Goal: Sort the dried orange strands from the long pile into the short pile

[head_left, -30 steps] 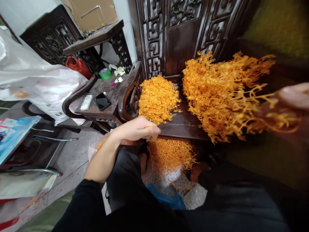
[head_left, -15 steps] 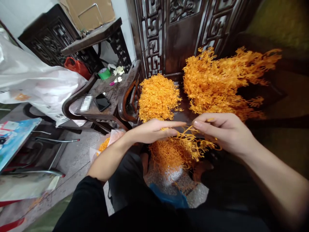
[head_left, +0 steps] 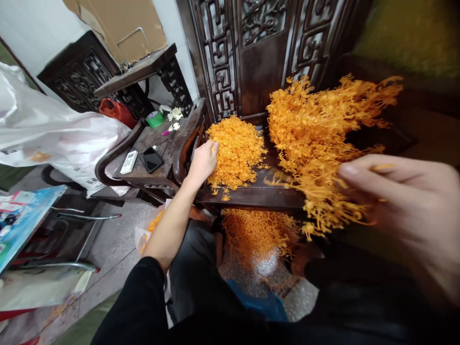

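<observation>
My right hand (head_left: 406,191), blurred at the right, pinches an orange branching sprig (head_left: 325,203) with thin stems and small curly tips. It hangs in front of a large heap of similar orange sprigs (head_left: 309,120) on the dark wooden seat. My left hand (head_left: 205,160) reaches to the left edge of a lower pile of small orange tips (head_left: 237,148). Its fingers are curled together, and what lies in them, if anything, is hidden. Below the seat edge, between my legs, is a mass of thin orange stems (head_left: 257,232).
A carved wooden side table (head_left: 143,139) at the left bears a black phone (head_left: 151,159), a small white device (head_left: 129,162), green tape (head_left: 155,119) and small white flowers (head_left: 175,114). White sacks (head_left: 61,129) stand beyond its armrest. Loose orange bits (head_left: 225,195) lie along the seat edge (head_left: 251,196).
My hands were together over the stems and have parted. The left hand has moved up and left to the pile of tips; the right hand has moved right with the orange sprig.
</observation>
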